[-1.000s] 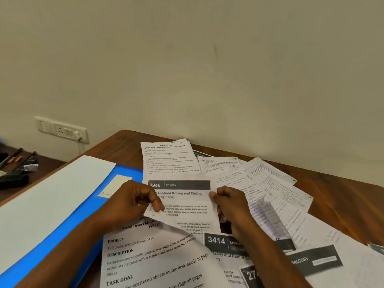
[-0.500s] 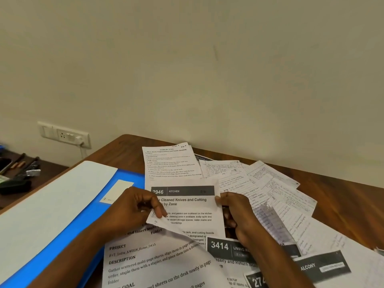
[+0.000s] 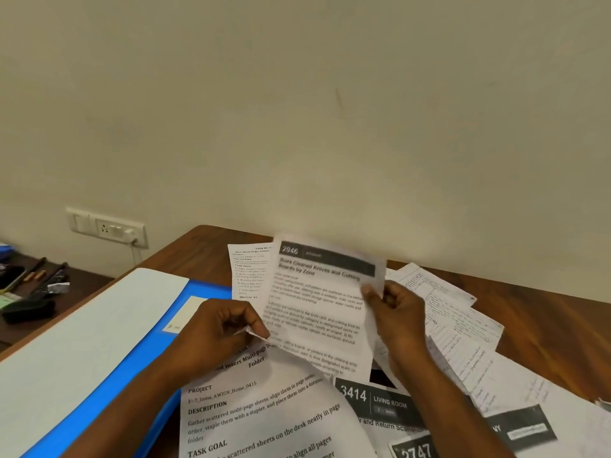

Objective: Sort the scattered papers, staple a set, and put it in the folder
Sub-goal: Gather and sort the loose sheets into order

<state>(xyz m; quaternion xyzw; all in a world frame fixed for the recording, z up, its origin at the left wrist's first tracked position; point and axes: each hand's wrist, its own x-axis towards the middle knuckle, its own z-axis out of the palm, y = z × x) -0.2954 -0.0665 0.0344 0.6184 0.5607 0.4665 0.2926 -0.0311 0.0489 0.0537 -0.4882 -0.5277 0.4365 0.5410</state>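
At nine o'clock a dark side surface (image 3: 49, 302) holds pens and small black items too blurred to name, with a wall socket plate (image 3: 107, 228) above it at ten o'clock. Next comes the open blue folder (image 3: 109, 388), lying flat on the wooden desk (image 3: 545, 322) with a large white sheet (image 3: 82, 338) over its left half and a small pale slip (image 3: 185, 312) on the blue.

The left hand (image 3: 215, 335), near centre, has its fingers curled and pinches the lower left corner of the sheet headed "2946" (image 3: 317, 312). That sheet is lifted off the pile, tilted up toward twelve o'clock. The right hand (image 3: 396, 315), at three o'clock of the sheet, pinches its right edge between thumb and curled fingers.

Under the hands, at six o'clock, lies the task instruction sheet (image 3: 264, 414), and beside it the "3414 Living Room" sheet (image 3: 380, 401) and one marked "2747" (image 3: 413, 451). Handwritten pages (image 3: 463, 325) fan out toward three and four o'clock, overlapping one another.
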